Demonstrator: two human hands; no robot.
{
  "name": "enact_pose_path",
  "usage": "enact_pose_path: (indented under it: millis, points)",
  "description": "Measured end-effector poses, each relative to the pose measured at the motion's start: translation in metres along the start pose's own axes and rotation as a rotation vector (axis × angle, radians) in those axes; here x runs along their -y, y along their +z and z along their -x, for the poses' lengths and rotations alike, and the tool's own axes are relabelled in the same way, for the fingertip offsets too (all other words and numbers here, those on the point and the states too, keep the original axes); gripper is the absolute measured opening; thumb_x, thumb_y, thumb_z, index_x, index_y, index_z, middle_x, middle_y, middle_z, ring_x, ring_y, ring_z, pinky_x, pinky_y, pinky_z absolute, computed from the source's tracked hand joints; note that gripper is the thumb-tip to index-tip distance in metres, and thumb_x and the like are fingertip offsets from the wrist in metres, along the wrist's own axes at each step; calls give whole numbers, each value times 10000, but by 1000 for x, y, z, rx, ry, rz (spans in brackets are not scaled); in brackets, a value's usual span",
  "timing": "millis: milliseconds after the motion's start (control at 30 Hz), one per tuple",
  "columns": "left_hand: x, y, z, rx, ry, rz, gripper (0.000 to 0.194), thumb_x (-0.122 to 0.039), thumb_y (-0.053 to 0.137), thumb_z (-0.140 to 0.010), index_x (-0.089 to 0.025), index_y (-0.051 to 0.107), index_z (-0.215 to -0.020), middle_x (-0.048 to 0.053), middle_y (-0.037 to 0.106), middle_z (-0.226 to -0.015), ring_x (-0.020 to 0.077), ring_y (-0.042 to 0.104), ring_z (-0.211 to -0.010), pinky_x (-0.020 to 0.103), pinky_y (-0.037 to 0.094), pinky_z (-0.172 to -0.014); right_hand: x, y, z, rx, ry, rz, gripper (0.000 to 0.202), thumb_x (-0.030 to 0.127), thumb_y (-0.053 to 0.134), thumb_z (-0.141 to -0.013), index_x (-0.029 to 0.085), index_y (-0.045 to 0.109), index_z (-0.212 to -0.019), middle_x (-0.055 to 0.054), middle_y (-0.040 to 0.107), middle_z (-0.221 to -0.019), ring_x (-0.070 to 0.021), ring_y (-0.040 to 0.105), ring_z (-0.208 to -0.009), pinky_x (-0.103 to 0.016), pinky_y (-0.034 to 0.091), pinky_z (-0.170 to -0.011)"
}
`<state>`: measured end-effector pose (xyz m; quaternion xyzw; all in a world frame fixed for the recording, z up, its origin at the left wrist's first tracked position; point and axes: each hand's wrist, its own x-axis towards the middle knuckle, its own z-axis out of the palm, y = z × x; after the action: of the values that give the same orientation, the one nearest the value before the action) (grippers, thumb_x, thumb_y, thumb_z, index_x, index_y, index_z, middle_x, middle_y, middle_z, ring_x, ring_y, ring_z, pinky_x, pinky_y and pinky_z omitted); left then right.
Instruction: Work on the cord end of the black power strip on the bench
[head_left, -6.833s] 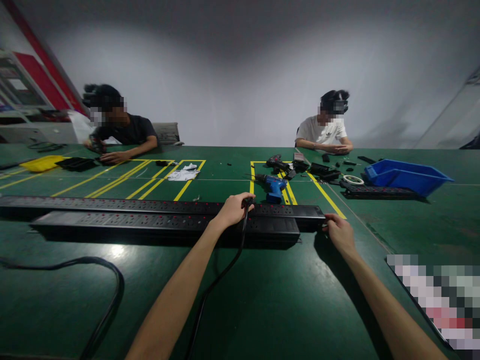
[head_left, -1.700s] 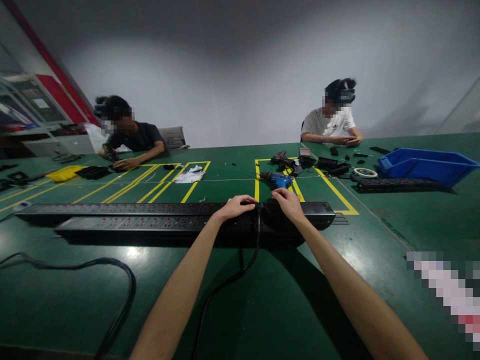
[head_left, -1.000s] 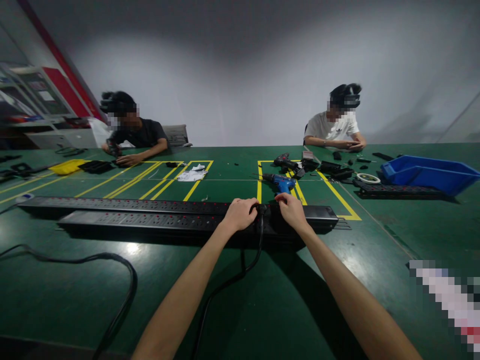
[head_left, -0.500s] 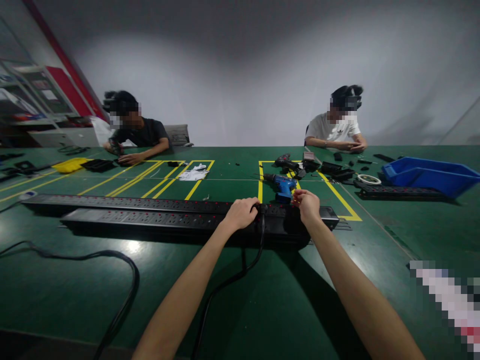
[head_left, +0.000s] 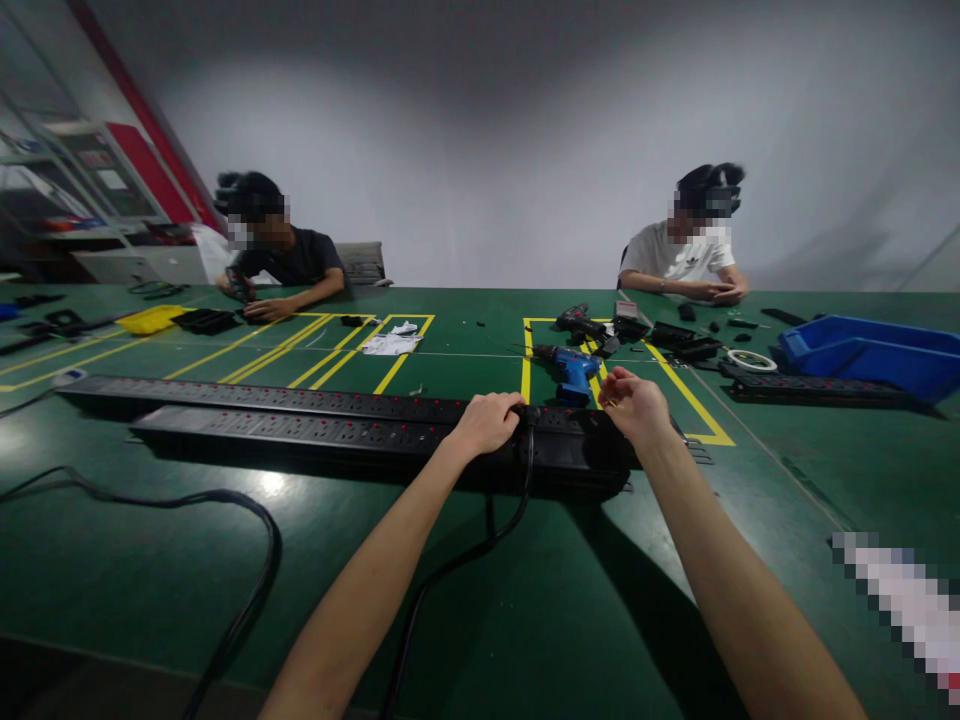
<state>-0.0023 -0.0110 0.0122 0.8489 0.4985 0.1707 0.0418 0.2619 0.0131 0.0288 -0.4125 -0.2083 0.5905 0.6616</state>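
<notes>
Two long black power strips [head_left: 285,432] with red switches lie side by side across the table in front of me. My left hand [head_left: 489,422] is curled over the nearer strip, its fingertips against the black plug [head_left: 531,414] of a power cable [head_left: 528,470]. That cable drops over the strip's front side and runs toward me. My right hand [head_left: 639,402] is raised over the strips' right end, thumb and fingers pinched together; whatever they hold is too small to make out. A blue cordless drill [head_left: 571,372] lies just beyond this hand.
A second drill [head_left: 579,320] lies behind the blue one, near black plastic parts [head_left: 694,347] and a white ring [head_left: 752,360]. On the right is a blue bin [head_left: 870,350]. Another cable [head_left: 217,495] curves across the left foreground. Two people sit across the green table [head_left: 480,335].
My right hand has moved slightly right and up, away from the blue drill, its wrist turning. My left hand stays at the plug. The whole view has shifted a little.
</notes>
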Motion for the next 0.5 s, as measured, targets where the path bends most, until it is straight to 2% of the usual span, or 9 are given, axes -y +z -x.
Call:
enact_pose_path:
  millis: [100,200,267,400,500]
  points:
    - [-1,0,-1,-1,-7,-7,326,-236,430,-918,-262,646,-1162,42,712,-1136,244,648,-1058,405,464,-976,8,3,10,208,16,-133,235,64,499,-626,220,470,-798,42,508,-636,-92,477,-505,-222,410,-498]
    - [-2,1,-1,3,-27,-8,323,-243,444,-914,-265,651,-1160,44,716,-1130,246,651,-1053,403,463,-976,13,6,26,441,-79,-235,131,164,520,-750,233,409,-737,73,379,-559,-79,270,-419,-210,267,-404]
    - [-3,2,-1,4,-38,-9,321,-248,446,-914,-266,652,-1159,45,718,-1127,247,654,-1044,402,464,-970,16,9,39,541,-144,-258,178,258,540,-823,241,390,-729,90,320,-539,-79,174,-416,-214,198,-385]
    - [-4,2,0,-2,-39,-10,318,-259,437,-921,-262,653,-1155,46,719,-1124,248,655,-1038,398,467,-961,22,20,63,620,-230,-183,303,443,550,-871,253,361,-728,107,250,-522,-82,95,-430,-211,152,-395]
    - [-4,2,0,-1,-46,-9,318,-253,434,-923,-262,652,-1155,43,719,-1122,241,654,-1040,391,463,-967,24,33,73,646,-260,34,297,480,506,-866,257,363,-733,102,237,-532,-88,100,-441,-218,165,-410]
